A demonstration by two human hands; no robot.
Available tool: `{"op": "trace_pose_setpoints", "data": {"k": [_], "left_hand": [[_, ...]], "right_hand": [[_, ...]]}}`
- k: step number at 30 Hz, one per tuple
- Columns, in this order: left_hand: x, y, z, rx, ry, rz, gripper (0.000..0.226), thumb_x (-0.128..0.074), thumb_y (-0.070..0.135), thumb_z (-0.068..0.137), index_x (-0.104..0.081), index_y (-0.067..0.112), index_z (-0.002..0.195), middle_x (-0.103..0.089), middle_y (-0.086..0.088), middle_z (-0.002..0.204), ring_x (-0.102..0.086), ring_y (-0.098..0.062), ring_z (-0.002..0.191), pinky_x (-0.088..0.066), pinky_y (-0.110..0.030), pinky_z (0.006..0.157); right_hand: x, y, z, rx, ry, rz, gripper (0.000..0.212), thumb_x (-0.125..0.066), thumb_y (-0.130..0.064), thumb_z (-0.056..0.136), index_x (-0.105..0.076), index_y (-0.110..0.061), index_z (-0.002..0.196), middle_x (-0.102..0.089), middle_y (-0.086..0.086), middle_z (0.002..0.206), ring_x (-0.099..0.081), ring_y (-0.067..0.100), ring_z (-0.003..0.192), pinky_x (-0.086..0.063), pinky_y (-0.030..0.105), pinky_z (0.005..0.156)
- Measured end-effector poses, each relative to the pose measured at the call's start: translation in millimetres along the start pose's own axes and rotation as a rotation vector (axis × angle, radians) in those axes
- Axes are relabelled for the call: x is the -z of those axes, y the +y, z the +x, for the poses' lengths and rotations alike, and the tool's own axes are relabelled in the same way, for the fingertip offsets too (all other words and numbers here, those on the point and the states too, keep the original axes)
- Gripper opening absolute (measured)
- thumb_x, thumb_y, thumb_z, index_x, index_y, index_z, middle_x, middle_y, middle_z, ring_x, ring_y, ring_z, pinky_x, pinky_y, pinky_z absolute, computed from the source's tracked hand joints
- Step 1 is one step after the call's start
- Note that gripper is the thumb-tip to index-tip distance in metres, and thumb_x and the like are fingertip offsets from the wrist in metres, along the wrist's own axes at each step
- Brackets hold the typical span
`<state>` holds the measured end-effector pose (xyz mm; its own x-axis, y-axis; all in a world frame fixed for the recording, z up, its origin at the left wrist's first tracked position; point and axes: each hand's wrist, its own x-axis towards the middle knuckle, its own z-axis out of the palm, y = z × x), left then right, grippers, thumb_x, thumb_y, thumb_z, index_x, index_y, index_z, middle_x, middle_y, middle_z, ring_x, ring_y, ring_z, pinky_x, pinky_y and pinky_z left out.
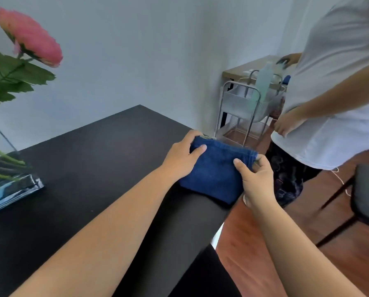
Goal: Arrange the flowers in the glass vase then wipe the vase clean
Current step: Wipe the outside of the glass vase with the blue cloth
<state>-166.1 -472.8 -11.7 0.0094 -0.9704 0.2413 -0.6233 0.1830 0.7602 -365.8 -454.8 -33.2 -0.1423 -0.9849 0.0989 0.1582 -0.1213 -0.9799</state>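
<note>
A folded blue cloth (215, 172) lies at the right edge of the black table (89, 168). My left hand (181, 155) grips its far left corner, thumb on top. My right hand (257, 181) pinches its right edge between thumb and fingers. At the far left stands the glass vase (10, 187), with green stems inside it. A pink flower (29, 37) with green leaves rises out of it. Both hands are well to the right of the vase.
Another person in a white shirt (329, 93) stands close on the right. Behind them are a metal rack with plastic baskets (243, 108) and a small wooden table (250, 67). A dark chair (363, 194) stands on the wooden floor at right.
</note>
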Motion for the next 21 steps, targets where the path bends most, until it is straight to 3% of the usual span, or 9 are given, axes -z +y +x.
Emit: {"op": "trace_pose_setpoints", "data": {"k": [3, 5, 7, 9, 12, 14, 17, 21], "left_hand": [[-20.3, 1.5, 25.5, -0.026, -0.083, 0.017, 0.029, -0.053, 0.041, 0.095, -0.037, 0.046, 0.118, -0.061, 0.007, 0.106, -0.055, -0.013, 0.094, -0.041, -0.031, 0.077], [-29.8, 2.4, 39.9, -0.023, -0.118, 0.012, 0.034, -0.057, 0.038, 0.094, -0.035, 0.048, 0.117, -0.059, 0.009, 0.105, -0.055, -0.014, 0.096, -0.037, -0.029, 0.077], [-34.7, 1.7, 51.9, -0.02, -0.136, 0.016, 0.04, -0.06, 0.034, 0.092, -0.032, 0.047, 0.117, -0.063, 0.009, 0.102, -0.057, -0.015, 0.095, -0.038, -0.029, 0.077], [-37.8, 0.2, 63.1, -0.034, -0.142, 0.036, 0.045, -0.064, 0.031, 0.089, -0.031, 0.043, 0.116, -0.069, 0.006, 0.097, -0.06, -0.013, 0.09, -0.041, -0.028, 0.077], [-40.5, -3.1, 78.1, -0.054, -0.14, 0.108, 0.041, -0.067, 0.032, 0.088, -0.034, 0.036, 0.111, -0.07, 0.009, 0.088, -0.058, -0.009, 0.079, -0.041, -0.026, 0.07], [-42.0, -7.2, 86.9, -0.046, -0.131, 0.158, 0.032, -0.067, 0.036, 0.087, -0.041, 0.036, 0.106, -0.067, 0.012, 0.093, -0.057, -0.009, 0.082, -0.039, -0.024, 0.071], [-45.7, -12.2, 93.7, -0.005, -0.113, 0.243, 0.027, -0.067, 0.044, 0.086, -0.05, 0.032, 0.102, -0.063, 0.009, 0.102, -0.057, -0.011, 0.092, -0.042, -0.028, 0.077], [-46.9, -5.8, 90.1, 0.078, -0.069, 0.426, 0.037, -0.061, 0.049, 0.087, -0.047, 0.026, 0.112, -0.058, 0.004, 0.102, -0.057, -0.019, 0.09, -0.048, -0.036, 0.07]], "right_hand": [[14.2, 8.7, 10.7, -0.036, 0.081, -0.031, 0.025, -0.074, -0.027, 0.072, -0.056, -0.036, 0.086, -0.072, 0.004, 0.1, -0.07, 0.023, 0.096, -0.057, 0.049, 0.086], [20.7, 9.2, 17.2, -0.067, 0.137, -0.059, 0.03, -0.074, -0.028, 0.07, -0.049, -0.041, 0.082, -0.07, 0.007, 0.101, -0.068, 0.024, 0.088, -0.058, 0.042, 0.072], [25.5, 8.2, 24.7, -0.061, 0.187, -0.12, 0.037, -0.075, -0.03, 0.069, -0.043, -0.046, 0.08, -0.068, 0.002, 0.097, -0.064, 0.019, 0.082, -0.049, 0.03, 0.059], [30.4, 8.0, 32.8, -0.051, 0.227, -0.192, 0.044, -0.075, -0.028, 0.071, -0.039, -0.047, 0.088, -0.061, -0.008, 0.094, -0.064, 0.014, 0.085, -0.051, 0.029, 0.063], [34.1, 11.2, 41.4, -0.072, 0.205, -0.269, 0.054, -0.075, -0.024, 0.074, -0.036, -0.048, 0.102, -0.058, -0.009, 0.091, -0.066, 0.018, 0.085, -0.057, 0.037, 0.072], [33.7, 12.1, 44.9, -0.044, 0.167, -0.393, 0.046, -0.073, -0.022, 0.077, -0.041, -0.046, 0.102, -0.062, -0.01, 0.09, -0.066, 0.019, 0.082, -0.058, 0.042, 0.073], [30.9, 10.6, 46.9, 0.063, 0.128, -0.64, 0.03, -0.07, -0.021, 0.079, -0.052, -0.035, 0.099, -0.058, -0.012, 0.096, -0.06, 0.01, 0.086, -0.053, 0.036, 0.075], [25.9, 9.6, 45.1, 0.422, 0.19, -1.066, 0.036, -0.068, -0.017, 0.079, -0.061, -0.021, 0.115, -0.048, 0.006, 0.123, -0.048, 0.029, 0.105, -0.04, 0.037, 0.091]]}}
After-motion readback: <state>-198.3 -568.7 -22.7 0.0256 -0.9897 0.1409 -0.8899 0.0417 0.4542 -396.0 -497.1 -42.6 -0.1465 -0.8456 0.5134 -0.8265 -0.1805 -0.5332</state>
